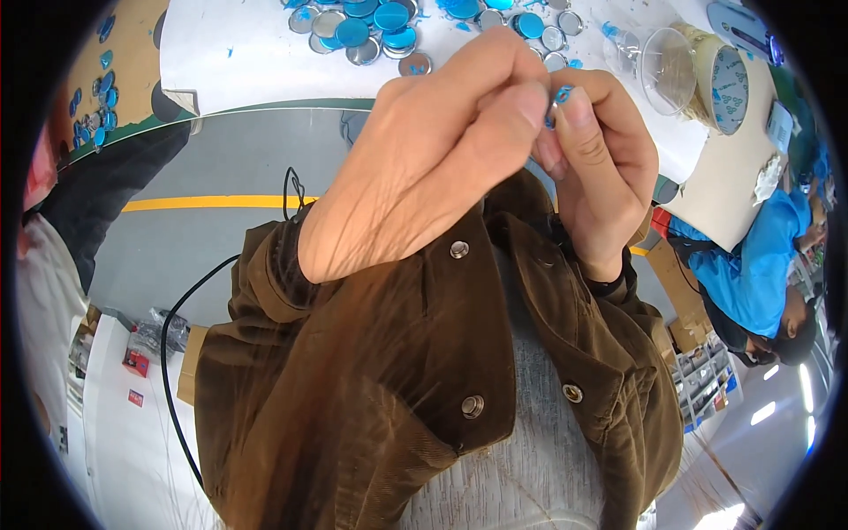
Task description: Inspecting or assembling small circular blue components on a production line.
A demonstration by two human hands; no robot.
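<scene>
My right hand is closed in a pinch, with its thumb and fingers on a small blue-and-silver piece. It looks like a disc seen edge-on, mostly hidden by the fingers. Right beside it, my left hand has its thumb pressed against its curled forefinger. Whatever that pinch holds, if anything, is hidden. Both hands are raised at the table's near edge. Just beyond them lie several round metal discs, some covered in blue film and others bare silver.
A clear plastic cup stands on the white-covered table, beside a cream roll with a patterned face. More blue discs lie on brown board at far left. A person in blue sits at right; a black cable hangs at left.
</scene>
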